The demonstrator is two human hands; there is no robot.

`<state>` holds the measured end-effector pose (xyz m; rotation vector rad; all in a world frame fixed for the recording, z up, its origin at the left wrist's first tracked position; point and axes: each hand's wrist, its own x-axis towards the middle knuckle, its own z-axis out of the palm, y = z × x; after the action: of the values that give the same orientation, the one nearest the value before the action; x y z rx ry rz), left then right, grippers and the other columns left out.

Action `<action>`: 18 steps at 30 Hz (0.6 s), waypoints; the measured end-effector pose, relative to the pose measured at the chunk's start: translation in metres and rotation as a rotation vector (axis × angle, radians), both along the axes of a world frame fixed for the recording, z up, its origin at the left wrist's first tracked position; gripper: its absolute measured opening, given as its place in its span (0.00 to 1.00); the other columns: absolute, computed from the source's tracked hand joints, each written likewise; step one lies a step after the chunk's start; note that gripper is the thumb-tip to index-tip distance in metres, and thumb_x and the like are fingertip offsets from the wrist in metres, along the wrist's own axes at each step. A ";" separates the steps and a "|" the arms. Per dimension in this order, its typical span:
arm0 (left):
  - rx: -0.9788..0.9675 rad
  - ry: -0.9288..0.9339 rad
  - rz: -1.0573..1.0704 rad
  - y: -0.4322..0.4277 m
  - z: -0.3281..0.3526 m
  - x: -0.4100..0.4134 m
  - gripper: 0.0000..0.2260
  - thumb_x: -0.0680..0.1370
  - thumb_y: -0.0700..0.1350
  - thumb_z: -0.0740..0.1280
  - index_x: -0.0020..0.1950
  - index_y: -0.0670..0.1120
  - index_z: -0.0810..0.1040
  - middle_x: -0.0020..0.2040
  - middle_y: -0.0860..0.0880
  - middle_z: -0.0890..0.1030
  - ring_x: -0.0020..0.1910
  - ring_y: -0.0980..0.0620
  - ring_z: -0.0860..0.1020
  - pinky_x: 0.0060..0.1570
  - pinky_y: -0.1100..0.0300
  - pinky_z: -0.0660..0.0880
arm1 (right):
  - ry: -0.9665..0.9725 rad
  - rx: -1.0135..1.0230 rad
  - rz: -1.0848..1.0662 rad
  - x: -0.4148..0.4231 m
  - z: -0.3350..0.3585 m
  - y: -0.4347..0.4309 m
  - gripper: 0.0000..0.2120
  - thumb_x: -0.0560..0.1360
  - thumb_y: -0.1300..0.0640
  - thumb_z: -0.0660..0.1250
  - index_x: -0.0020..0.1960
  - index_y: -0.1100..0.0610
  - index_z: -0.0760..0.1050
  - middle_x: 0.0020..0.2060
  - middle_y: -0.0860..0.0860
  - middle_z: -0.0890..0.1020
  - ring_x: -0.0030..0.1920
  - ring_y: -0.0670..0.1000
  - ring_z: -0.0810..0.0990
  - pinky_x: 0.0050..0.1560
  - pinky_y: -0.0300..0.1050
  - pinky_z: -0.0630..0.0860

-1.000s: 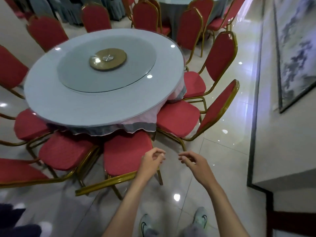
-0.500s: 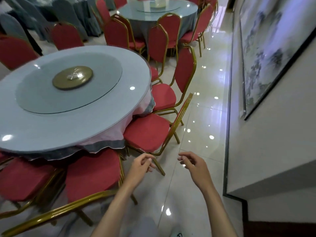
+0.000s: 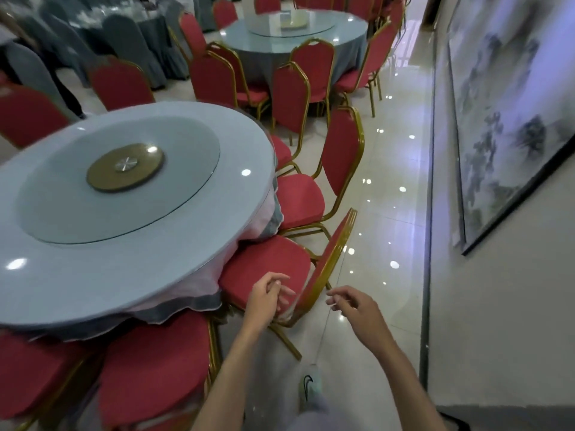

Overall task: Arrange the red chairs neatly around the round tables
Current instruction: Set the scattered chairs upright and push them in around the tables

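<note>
Loose & empty at lower centre: left hand [image 3: 265, 301], right hand [image 3: 357, 312], flanking red chair [image 3: 267, 269] back. Prob. best gripping back both sides, squaring seat to tabletop [image 3: 93, 275] edge w/o snagging cloth [image 3: 186, 310].

near surface [image 3: 93, 275]: left side chopped off by the edge
nearest chair [image 3: 155, 368]: seat front tucked under the cloth [image 3: 199, 293]
far surface [image 3: 311, 38]: stuff on top too blurry to tell
painting [image 3: 513, 119]: runs off top and right

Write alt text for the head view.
A person's empty left hand and right hand hover by the gold-framed back of a red chair tucked at a round table. More red chairs ring it; a painting hangs at right.
</note>
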<state>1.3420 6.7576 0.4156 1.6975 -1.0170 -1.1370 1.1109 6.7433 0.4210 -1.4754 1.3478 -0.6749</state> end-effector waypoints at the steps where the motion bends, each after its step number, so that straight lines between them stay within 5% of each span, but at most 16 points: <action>1: 0.001 0.010 0.032 -0.015 0.000 0.001 0.14 0.86 0.39 0.57 0.54 0.49 0.81 0.42 0.47 0.87 0.36 0.51 0.81 0.33 0.61 0.74 | 0.032 -0.010 0.044 0.004 0.004 -0.017 0.11 0.83 0.58 0.64 0.52 0.45 0.83 0.44 0.40 0.86 0.48 0.44 0.84 0.53 0.46 0.82; 11: 0.022 0.075 0.145 -0.126 -0.008 0.010 0.13 0.85 0.37 0.57 0.54 0.46 0.81 0.42 0.47 0.87 0.39 0.52 0.84 0.35 0.67 0.76 | 0.104 -0.039 0.223 0.040 0.011 -0.162 0.10 0.84 0.56 0.64 0.54 0.45 0.83 0.46 0.40 0.86 0.50 0.38 0.83 0.49 0.33 0.78; 18: 0.057 0.055 0.275 -0.166 -0.018 0.029 0.12 0.84 0.37 0.59 0.53 0.47 0.81 0.42 0.48 0.87 0.38 0.52 0.84 0.38 0.62 0.78 | 0.092 -0.022 0.397 0.074 -0.002 -0.242 0.10 0.83 0.57 0.65 0.54 0.44 0.82 0.46 0.42 0.85 0.48 0.42 0.85 0.49 0.41 0.83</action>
<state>1.3709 6.5913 0.3980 1.7778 -0.6973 -1.0344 1.1852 6.5014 0.4193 -1.7456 1.0703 -0.3700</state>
